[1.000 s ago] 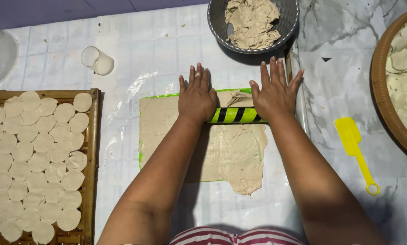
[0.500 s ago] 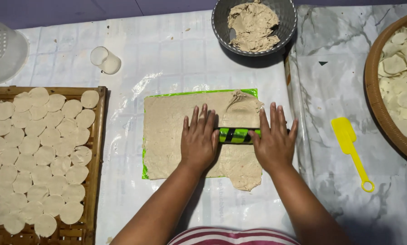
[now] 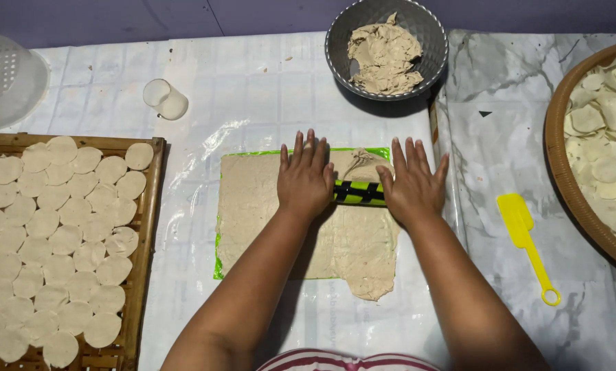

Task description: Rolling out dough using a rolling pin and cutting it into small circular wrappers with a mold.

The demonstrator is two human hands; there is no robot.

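A thin sheet of beige dough [image 3: 253, 206] lies on a green mat [image 3: 218, 264] in the middle of the plastic-covered table. Across it rests a green roller with black stripes [image 3: 358, 192]. My left hand [image 3: 305, 177] presses flat on the roller's left end, fingers spread. At the roller's right end my right hand [image 3: 412, 182] lies flat in the same way. The dough spills past the mat at the lower right, and a small fold of dough sits by the top edge between my hands.
A grey bowl of dough scraps [image 3: 386, 48] stands at the back. A bamboo tray of cut dough rounds [image 3: 60, 240] is at the left, a round basket of rounds [image 3: 596, 137] at the right. A yellow spatula [image 3: 528, 247], a small clear cup [image 3: 165, 99] and a white plastic basket [image 3: 9, 79] lie around.
Both hands rolled the roller toward me from the far edge of the dough, then pushed it back away a little.
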